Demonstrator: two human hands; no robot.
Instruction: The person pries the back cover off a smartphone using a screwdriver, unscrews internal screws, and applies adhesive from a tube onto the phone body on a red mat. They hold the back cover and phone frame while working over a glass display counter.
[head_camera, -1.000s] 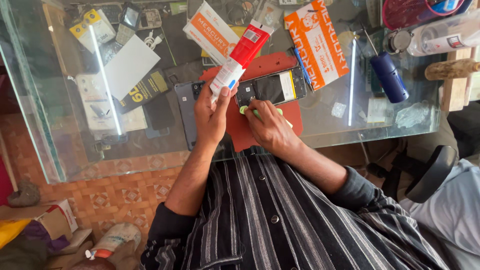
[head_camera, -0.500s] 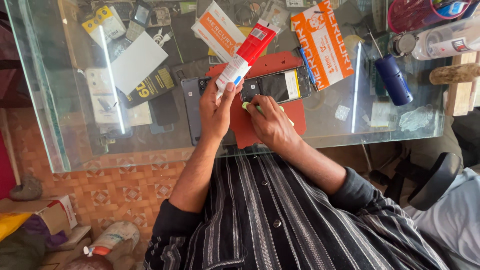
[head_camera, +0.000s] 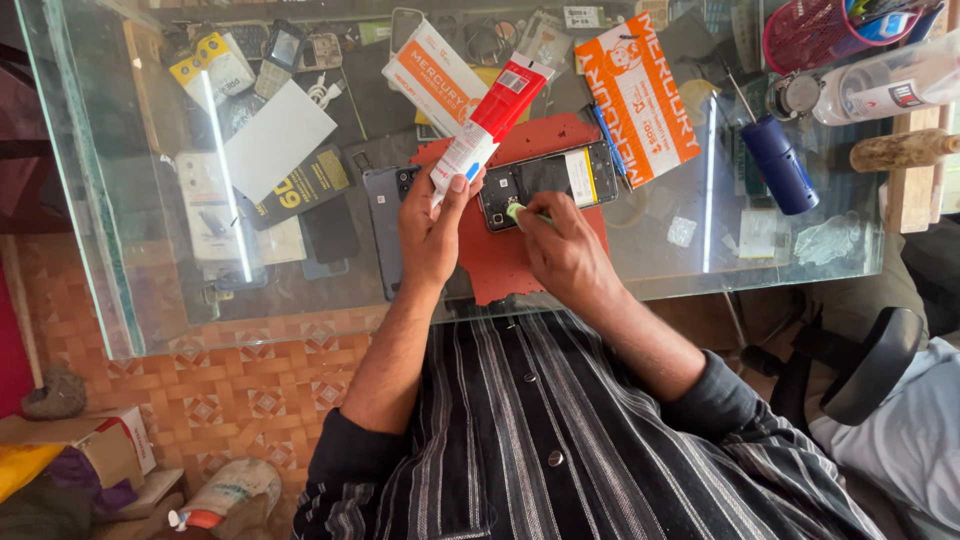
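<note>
Now gluing beside the opened phone.
My left hand clamps the tube; right hand pinches a small green tool; I'd squeeze gently.

Green tool mostly under fingers

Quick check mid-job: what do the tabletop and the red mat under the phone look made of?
Tabletop: clear glass, glossy; greenish edge, streaked light reflections, items visible beneath it. Red mat: probably rubber or silicone, matte; flat, no glare. The opened phone lies on it.
</note>
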